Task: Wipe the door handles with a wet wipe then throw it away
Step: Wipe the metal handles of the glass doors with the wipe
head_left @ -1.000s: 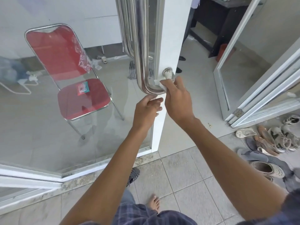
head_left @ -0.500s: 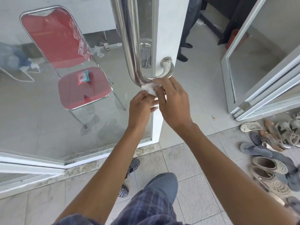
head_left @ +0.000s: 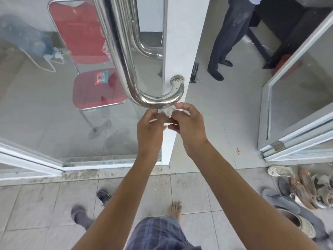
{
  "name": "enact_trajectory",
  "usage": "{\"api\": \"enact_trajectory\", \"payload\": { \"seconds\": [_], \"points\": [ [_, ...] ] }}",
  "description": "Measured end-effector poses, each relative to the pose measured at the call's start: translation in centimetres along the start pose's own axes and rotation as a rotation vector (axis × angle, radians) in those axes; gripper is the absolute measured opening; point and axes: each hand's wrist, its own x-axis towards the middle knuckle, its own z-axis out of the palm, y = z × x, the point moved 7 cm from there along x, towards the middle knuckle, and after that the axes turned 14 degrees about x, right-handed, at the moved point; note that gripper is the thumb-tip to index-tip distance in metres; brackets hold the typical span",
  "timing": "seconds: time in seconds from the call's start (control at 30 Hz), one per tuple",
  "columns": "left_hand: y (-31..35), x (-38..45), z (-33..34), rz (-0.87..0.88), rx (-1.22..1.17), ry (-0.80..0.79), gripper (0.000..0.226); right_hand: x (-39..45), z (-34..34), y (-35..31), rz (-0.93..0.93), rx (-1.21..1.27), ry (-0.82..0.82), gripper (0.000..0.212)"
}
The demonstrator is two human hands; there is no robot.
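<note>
Pinching crumpled wet wipe (head_left: 166, 111) under door handle (head_left: 155, 102), both hands.

We see the curved polished steel door handle (head_left: 155, 102) fixed to the white door frame (head_left: 182, 42). Just below its bend, the left hand (head_left: 150, 127) and right hand (head_left: 188, 124) meet around the crumpled white wet wipe (head_left: 166, 111). Behind the glass, to the left, stands a red padded metal-framed chair (head_left: 86, 91); a row of worn shoes (head_left: 297, 192) lies on the floor at the right.

I can read no text anywhere; the print on the packet (head_left: 101, 77) lying on the red chair (head_left: 93, 91) is too blurred.
</note>
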Motion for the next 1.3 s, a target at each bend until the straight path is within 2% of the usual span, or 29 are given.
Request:
{"api": "enact_trajectory", "payload": {
  "seconds": [0.07,0.13,0.23,0.33,0.57,0.67,0.8,0.93,1.03,1.1,1.17,1.23,1.3],
  "points": [
    [-0.5,-0.1,-0.7,-0.051,-0.077,0.059,0.014,0.1,-0.3,0.5,0.117,0.099,0.002,0.017],
    [-0.7,-0.6,-1.5,-0.084,-0.214,0.150,0.018,0.1,-0.6,0.5,0.164,0.074,-0.014,0.017],
    [0.0,-0.9,-3.4,-0.048,-0.376,0.293,0.021,0.2,-0.6,0.5,0.205,0.026,-0.037,0.018],
    [1.3,-0.5,-4.1,-0.008,-0.487,0.348,0.023,0.0,0.3,0.1,0.231,-0.002,-0.128,0.020],
    [0.9,-0.5,-2.4,-0.105,-0.349,0.301,0.028,0.3,1.3,0.4,0.345,-0.025,-0.266,0.021],
    [0.2,-0.9,-0.8,-0.144,-0.213,0.256,0.030,0.1,1.8,0.8,0.380,-0.015,-0.329,0.022],
    [0.3,-1.8,2.3,-0.150,-0.083,0.178,0.025,0.6,1.2,0.5,0.396,0.027,-0.336,0.027],
    [0.5,-2.6,3.3,-0.165,-0.131,0.139,0.034,1.5,0.2,0.1,0.450,0.129,-0.325,0.028],
    [0.3,-2.9,3.1,-0.207,-0.218,0.145,0.020,1.9,0.1,-0.2,0.457,0.160,-0.325,0.017],
    [0.4,-2.8,2.2,-0.236,-0.259,0.207,0.038,2.5,0.0,-0.5,0.440,0.182,-0.297,0.016],
    [0.6,-2.8,1.1,-0.248,-0.296,0.290,0.045,3.2,-0.1,-0.9,0.451,0.283,-0.247,0.024],
    [0.8,-2.7,0.6,-0.239,-0.300,0.300,0.047,3.9,-0.3,-1.3,0.475,0.427,-0.190,0.034],
    [0.9,-2.6,0.4,-0.233,-0.293,0.290,0.045,4.4,-0.2,-1.6,0.459,0.489,-0.178,0.035]
  ]
}}
